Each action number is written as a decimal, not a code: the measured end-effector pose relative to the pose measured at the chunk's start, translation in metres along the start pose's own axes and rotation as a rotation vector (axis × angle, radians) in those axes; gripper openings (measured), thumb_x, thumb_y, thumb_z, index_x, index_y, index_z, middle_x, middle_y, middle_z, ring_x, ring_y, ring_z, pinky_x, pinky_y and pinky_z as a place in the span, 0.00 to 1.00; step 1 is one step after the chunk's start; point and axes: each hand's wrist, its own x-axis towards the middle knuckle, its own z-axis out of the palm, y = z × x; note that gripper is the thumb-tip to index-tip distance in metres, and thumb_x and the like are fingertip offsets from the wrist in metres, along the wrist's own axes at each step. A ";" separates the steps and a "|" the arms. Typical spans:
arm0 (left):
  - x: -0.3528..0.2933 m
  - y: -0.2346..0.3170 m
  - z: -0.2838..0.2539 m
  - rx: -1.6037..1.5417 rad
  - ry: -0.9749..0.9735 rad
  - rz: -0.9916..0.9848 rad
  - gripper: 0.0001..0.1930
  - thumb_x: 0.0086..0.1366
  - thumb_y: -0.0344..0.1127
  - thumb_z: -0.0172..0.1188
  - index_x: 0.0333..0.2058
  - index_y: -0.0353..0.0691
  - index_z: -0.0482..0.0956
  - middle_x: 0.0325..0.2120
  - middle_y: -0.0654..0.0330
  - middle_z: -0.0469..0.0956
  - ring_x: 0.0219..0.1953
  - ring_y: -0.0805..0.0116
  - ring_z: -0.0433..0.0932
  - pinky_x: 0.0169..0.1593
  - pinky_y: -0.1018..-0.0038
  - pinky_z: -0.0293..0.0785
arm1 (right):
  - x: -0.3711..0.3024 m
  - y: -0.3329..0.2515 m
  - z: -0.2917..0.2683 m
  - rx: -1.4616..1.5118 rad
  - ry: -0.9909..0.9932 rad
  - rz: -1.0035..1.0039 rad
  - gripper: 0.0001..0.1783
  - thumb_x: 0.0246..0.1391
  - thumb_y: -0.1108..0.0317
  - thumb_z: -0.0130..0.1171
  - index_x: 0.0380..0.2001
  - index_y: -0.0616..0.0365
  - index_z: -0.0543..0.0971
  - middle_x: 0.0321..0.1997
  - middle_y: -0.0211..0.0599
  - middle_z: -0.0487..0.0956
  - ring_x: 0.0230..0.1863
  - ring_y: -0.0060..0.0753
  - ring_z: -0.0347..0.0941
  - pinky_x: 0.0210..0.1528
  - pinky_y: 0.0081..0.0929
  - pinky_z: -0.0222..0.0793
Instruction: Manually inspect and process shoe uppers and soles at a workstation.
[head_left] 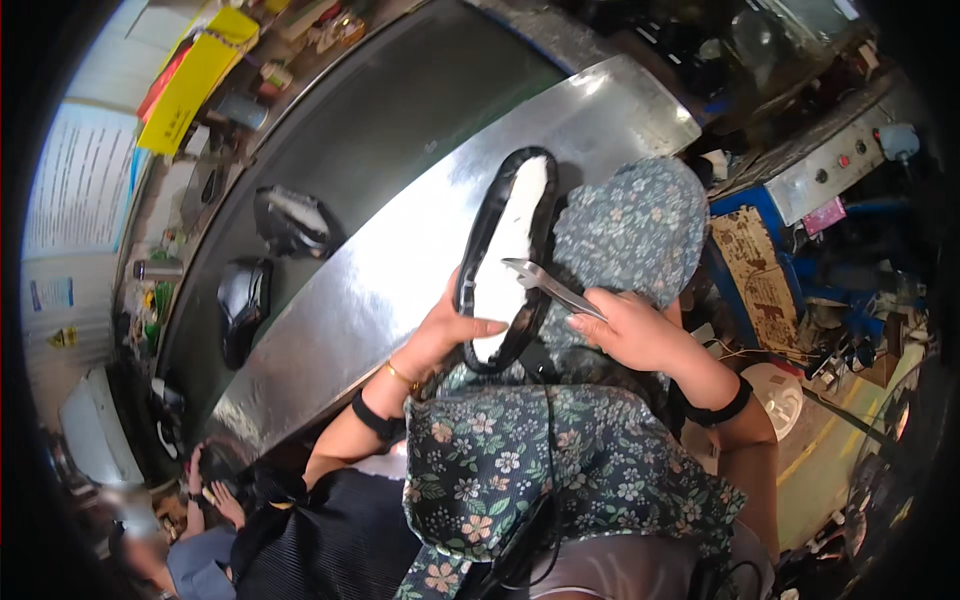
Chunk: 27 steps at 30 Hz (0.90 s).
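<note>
A black shoe (515, 250) is held sole side up, its white bottom showing inside a folded black edge. My left hand (445, 325) is wrapped round its near left side, thumb lying across the white bottom. In my right hand (630, 330) are metal pliers (560, 288), gripped by the handles. Their jaws rest at or just over the white bottom near the shoe's middle; contact cannot be made out. A flowered cloth sleeve or cover (635, 230) lies beyond my right hand, and a flowered apron (570, 450) covers my lap.
A shiny metal shelf (380, 230) runs beneath the shoe, alongside a dark conveyor belt (370, 110). Black shoes (243, 305) (292, 222) stand on the belt at left. A control panel (840, 160) is at right. Another person's hands (225, 505) show at lower left.
</note>
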 end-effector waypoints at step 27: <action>0.153 0.147 0.040 1.245 0.164 1.084 0.33 0.51 0.27 0.63 0.59 0.37 0.67 0.54 0.44 0.70 0.52 0.46 0.72 0.55 0.60 0.69 | 0.062 0.064 -0.138 1.349 0.851 -0.130 0.29 0.54 0.56 0.51 0.55 0.61 0.67 0.51 0.43 0.76 0.49 0.39 0.76 0.49 0.40 0.76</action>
